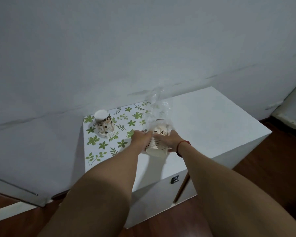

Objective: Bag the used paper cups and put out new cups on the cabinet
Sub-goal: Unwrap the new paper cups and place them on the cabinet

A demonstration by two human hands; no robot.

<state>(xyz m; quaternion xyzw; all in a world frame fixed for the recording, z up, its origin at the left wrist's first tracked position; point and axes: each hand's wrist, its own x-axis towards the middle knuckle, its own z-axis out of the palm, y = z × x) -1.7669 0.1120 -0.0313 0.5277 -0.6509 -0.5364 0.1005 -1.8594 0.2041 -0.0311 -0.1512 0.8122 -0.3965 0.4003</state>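
Your left hand (141,138) and right hand (173,141) both clasp the cup stack (158,145), its far end inside the clear bag (158,106), over the cabinet (212,120) middle; upturned cups (105,124) stand back-left on it.

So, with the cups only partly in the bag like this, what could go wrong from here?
1. The cup stack lies tilted, with only its far end in the clear bag. The thin film may bunch or tear on it while the left hand and right hand work it.
2. If the grip slips, the cups could separate and roll off the cabinet.
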